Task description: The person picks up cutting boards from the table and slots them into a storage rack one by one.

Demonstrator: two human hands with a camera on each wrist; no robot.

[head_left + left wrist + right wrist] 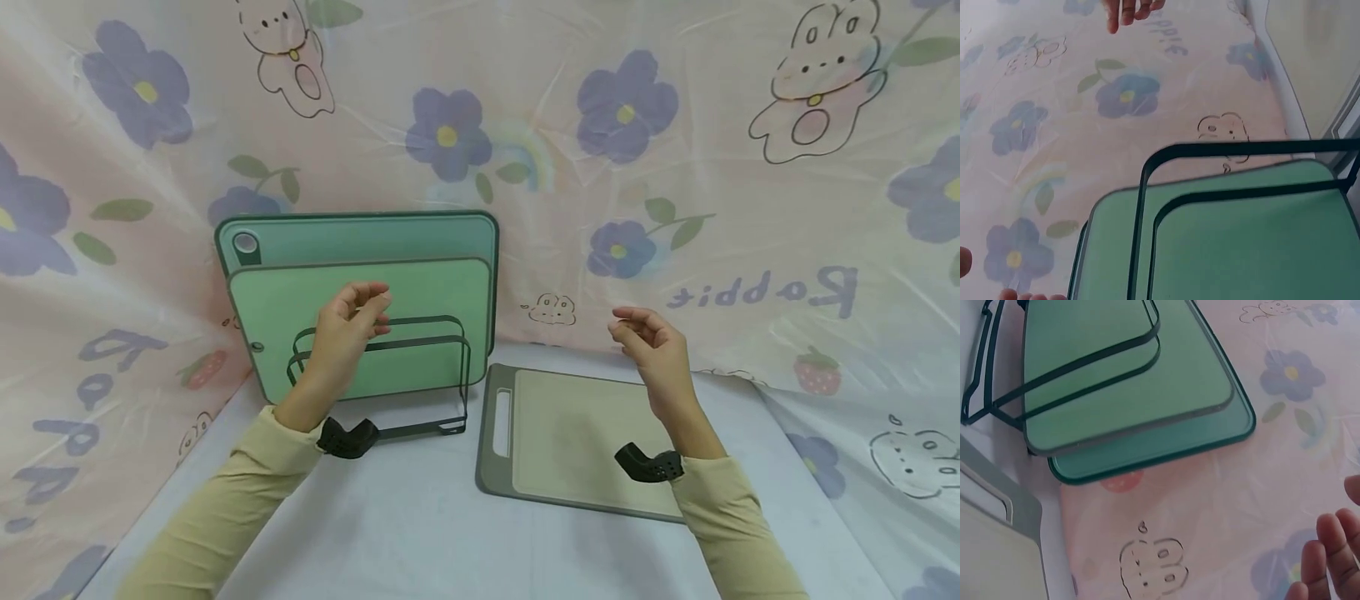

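My left hand hovers in front of a black wire rack, its fingers loosely bent and nothing in them. Upright in that rack stand a light green cutting board and, behind it, a taller teal cutting board with a round hole at one corner. Above a beige cutting board with a grey rim, which lies flat on the table, hangs my right hand; it too is relaxed and holds nothing. Fingertips of the right hand show at the right wrist view's lower right edge.
A white cloth covers the table. Behind and at both sides hangs a pink curtain printed with purple flowers and rabbits. The flat board lies just right of the rack. Each wrist wears a small black camera mount.
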